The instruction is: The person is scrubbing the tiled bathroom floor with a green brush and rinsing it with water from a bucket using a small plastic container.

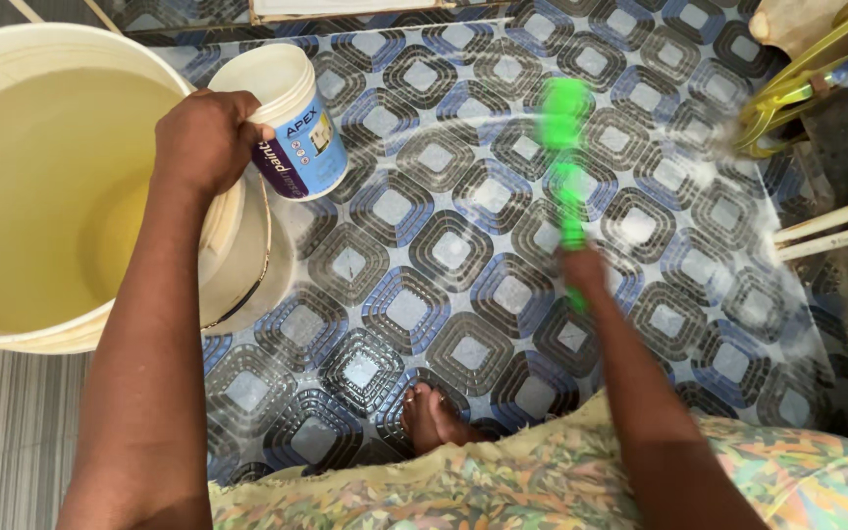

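My left hand [206, 137] grips a small white plastic tub with a blue and purple label [287, 123], held beside the rim of a large cream bucket [233, 231] filled with yellowish water. My right hand [581, 270] is closed around the handle of a bright green scrubbing brush [563, 147], which is blurred with motion over the wet patterned floor [424, 255]. Soapy streaks cover the blue and grey floor pattern around the brush. My bare foot [434, 417] stands on the floor below.
A yellow plastic frame [797, 83] and white pipes [836, 226] lie at the right edge. A ribbed grey surface [12, 432] runs under the bucket at the left. My patterned garment [542, 481] fills the bottom.
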